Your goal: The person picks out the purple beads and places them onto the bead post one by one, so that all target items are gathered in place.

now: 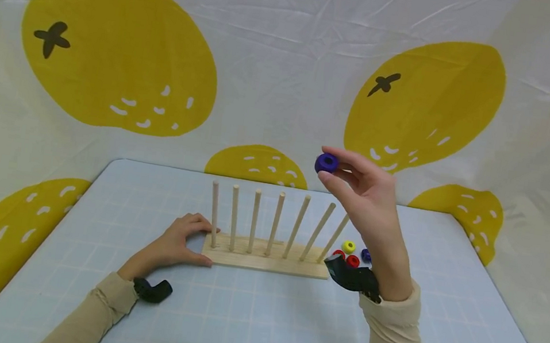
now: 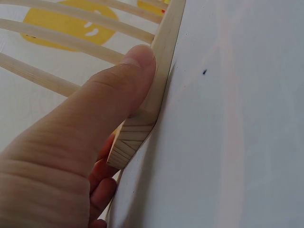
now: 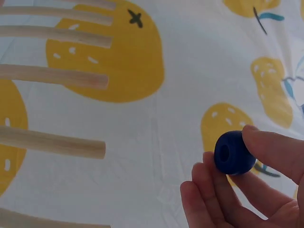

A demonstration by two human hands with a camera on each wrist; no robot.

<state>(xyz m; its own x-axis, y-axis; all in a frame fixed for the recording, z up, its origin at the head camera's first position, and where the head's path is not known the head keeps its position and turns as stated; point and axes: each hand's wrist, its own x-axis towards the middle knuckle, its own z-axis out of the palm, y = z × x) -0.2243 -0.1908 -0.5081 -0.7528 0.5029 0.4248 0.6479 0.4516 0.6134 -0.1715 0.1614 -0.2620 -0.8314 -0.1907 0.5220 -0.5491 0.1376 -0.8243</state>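
A wooden rack (image 1: 268, 263) with a row of several upright pegs stands on the table. At its left end my left hand (image 1: 174, 242) grips the base, the thumb on the front edge and the fingers behind. In the left wrist view the thumb (image 2: 137, 66) presses the base's edge beside the pegs. Raised above the rack's right side, my right hand (image 1: 373, 199) pinches a blue bead (image 1: 321, 168) between thumb and fingers. The right wrist view shows the hole of this bead (image 3: 240, 152), apart from the peg tips. No bead is visible on the pegs.
Right of the rack lie loose beads: a yellow bead (image 1: 348, 246), red beads (image 1: 353, 260) and a blue bead (image 1: 366, 256), partly hidden by my right wrist. A pale cloth (image 1: 244, 324) covers the table. A fruit-print sheet (image 1: 276, 79) hangs behind it.
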